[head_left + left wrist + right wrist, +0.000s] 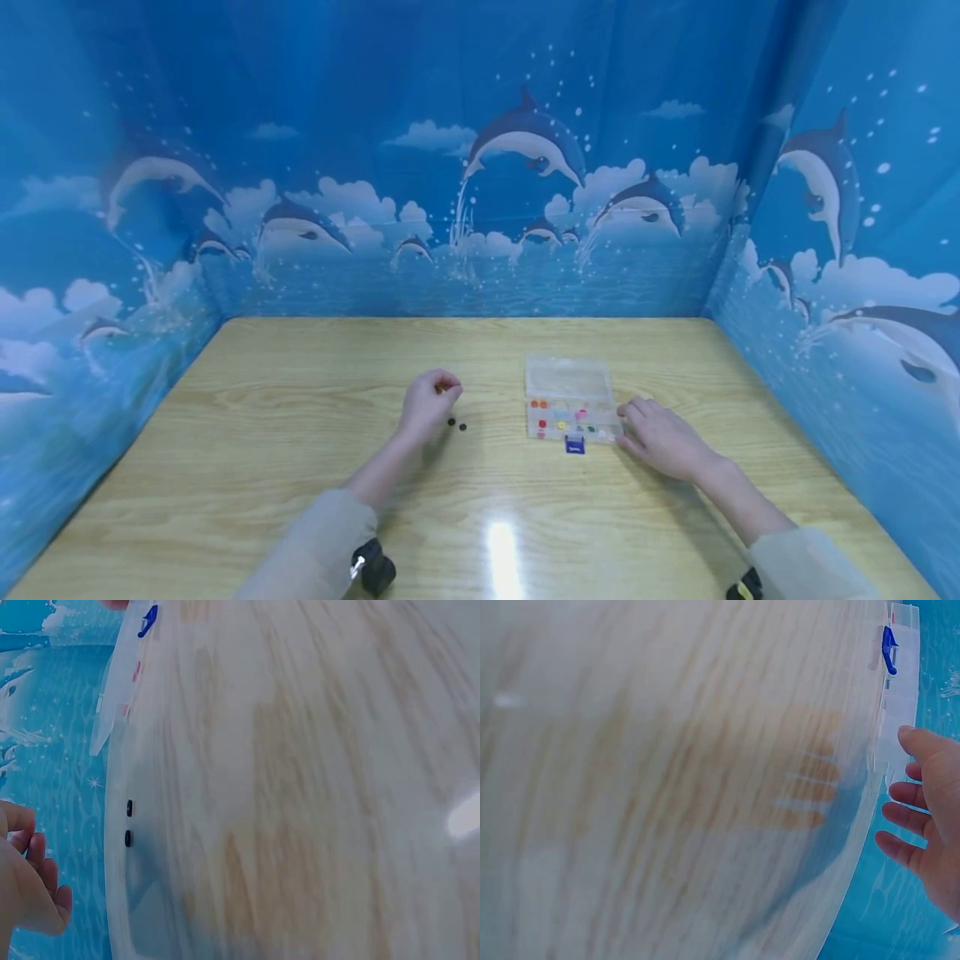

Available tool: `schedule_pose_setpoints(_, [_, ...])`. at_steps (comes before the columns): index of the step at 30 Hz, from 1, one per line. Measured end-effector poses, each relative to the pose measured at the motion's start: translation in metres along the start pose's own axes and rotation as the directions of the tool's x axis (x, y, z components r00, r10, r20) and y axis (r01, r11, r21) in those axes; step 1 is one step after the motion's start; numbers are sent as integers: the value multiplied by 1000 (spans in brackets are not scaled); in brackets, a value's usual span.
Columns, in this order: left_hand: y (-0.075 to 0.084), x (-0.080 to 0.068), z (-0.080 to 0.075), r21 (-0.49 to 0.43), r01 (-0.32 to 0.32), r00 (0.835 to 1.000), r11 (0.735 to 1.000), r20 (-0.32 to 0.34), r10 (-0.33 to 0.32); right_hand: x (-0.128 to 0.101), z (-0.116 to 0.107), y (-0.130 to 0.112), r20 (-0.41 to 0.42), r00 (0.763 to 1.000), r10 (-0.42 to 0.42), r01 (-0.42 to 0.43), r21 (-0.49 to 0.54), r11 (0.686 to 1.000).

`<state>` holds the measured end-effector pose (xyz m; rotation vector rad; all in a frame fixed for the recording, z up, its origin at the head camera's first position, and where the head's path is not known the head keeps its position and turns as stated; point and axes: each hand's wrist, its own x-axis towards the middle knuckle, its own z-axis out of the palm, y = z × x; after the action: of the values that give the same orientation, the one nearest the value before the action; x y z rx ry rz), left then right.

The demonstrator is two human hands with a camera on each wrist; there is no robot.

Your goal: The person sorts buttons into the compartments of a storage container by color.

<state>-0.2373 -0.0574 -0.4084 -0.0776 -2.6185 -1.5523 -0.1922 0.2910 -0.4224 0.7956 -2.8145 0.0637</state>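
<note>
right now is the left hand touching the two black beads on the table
Apart. The head view shows the left hand raised with curled fingers, bare table between it and the two black beads.

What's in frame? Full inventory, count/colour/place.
clear plastic organiser box: 1, transparent, lid open, right of table centre
small pieces in the box: several, orange, red, pink, yellow, green, in its compartments
blue latch: 1, blue, on the box's near edge
small black beads: 2, black, loose on the table beside the left hand
table: 1, light wood
backdrop: blue dolphin print, three sides
left hand: fingers curled, above the beads
right hand: fingers relaxed, at the box's right end
</note>
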Motion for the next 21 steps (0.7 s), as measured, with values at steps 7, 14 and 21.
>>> schedule_pose_setpoints(7, [-13,-2,-6,-22,57,998,998,-8,-57,0,1,0,-15,1000,-12,12,0,1000])
schedule_pose_setpoints(14, [-20,-3,-8,15,123,990,992,61,-124,0,-1,-1,-18,1000,-8,8,6,1000])
schedule_pose_setpoints(21, [-33,-3,0,167,61,995,984,62,-72,0,-1,0,-24,1000,-15,15,7,1000])
